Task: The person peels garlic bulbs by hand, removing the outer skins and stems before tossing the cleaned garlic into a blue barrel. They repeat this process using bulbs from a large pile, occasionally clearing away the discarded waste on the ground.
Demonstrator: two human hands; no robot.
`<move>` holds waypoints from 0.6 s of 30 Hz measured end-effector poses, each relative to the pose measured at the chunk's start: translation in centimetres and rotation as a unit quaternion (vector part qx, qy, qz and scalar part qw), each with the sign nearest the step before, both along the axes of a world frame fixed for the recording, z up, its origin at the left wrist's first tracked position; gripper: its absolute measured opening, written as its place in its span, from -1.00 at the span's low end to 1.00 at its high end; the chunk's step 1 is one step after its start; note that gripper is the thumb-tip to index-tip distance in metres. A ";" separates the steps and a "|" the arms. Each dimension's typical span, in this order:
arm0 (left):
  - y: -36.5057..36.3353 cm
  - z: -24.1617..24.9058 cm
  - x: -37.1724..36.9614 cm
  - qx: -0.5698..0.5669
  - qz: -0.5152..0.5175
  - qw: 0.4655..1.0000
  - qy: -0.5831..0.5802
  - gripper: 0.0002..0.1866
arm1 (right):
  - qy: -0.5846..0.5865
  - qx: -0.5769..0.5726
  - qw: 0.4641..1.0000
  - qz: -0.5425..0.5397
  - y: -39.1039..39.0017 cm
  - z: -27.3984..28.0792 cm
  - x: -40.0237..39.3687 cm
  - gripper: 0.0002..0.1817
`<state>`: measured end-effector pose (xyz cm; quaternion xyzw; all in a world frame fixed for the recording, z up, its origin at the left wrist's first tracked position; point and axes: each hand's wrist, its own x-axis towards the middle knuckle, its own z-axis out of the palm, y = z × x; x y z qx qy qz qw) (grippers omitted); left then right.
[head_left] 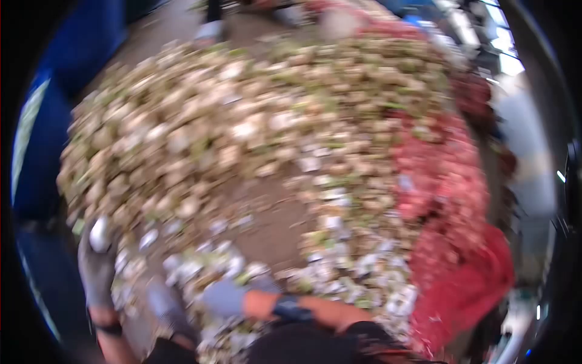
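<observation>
At the left edge, my left hand [97,261] wears a grey glove and is closed on a smooth white bulb [100,235]. My right hand [225,298], also in a grey glove, reaches in from the right, low over a patch of white bulbs [209,262]. A dark band circles that forearm. Motion smears its fingers, and whether they hold anything does not show. Beyond both hands spreads a large heap of brownish bulbs [182,133] with bits of green stalk.
Red mesh sacks [448,176] lie on the right, and a red bag [467,291] below them. Bare brown ground [267,224] shows amid the bulbs. Blue sheeting [79,48] stands at left. A blurred grey shape [167,303] lies between my hands. Another person's feet [209,31] are at the top.
</observation>
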<state>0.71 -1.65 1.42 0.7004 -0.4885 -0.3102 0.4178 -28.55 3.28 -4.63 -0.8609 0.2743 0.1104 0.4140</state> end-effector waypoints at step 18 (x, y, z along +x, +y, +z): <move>1.6 -5.6 -8.7 0.042 -0.078 0.992 0.090 -0.31 | -0.042 -0.004 0.937 -0.346 -14.0 -2.6 4.5 -0.73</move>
